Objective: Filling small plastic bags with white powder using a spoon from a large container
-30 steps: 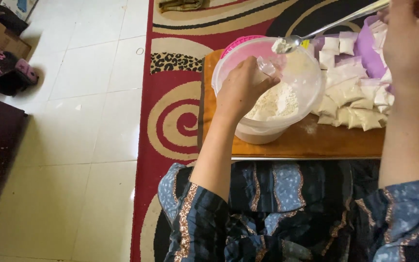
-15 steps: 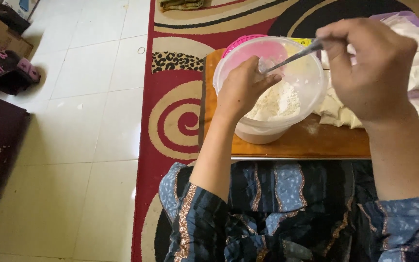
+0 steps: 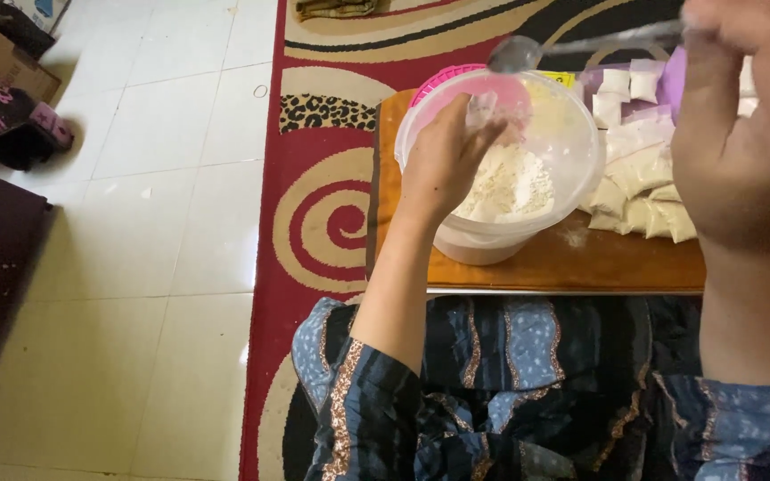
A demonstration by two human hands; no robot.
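The small clear plastic pouch sits pinched in the fingers of the left hand, held over the round translucent plastic tub just inside its near-left rim. The left hand is closed on the pouch, mouth upward as far as can be told; the pouch is small and partly hidden by the fingers. The right hand is raised above the tub's right side, closed around the handle of a long metal spoon, whose bowl hangs blurred just beyond the tub's far rim and looks empty, though the blur makes that uncertain.

Judging from this, the step in hand is filling pouches by the spoonful: the spoon is between loads. The next move would call for dipping the spoon into the white powder heaped in the tub and bringing it level to the pouch mouth while the left hand keeps that mouth open.

The tub stands on an orange-brown wooden board. To the tub's right, on the board, lies a pile of small filled pouches, cream-white and square, some against a pale purple plastic piece. Behind the tub a pink plastic basket rim shows, and a small yellow label peeks at the far rim. Left of the board runs a red swirl-patterned rug.
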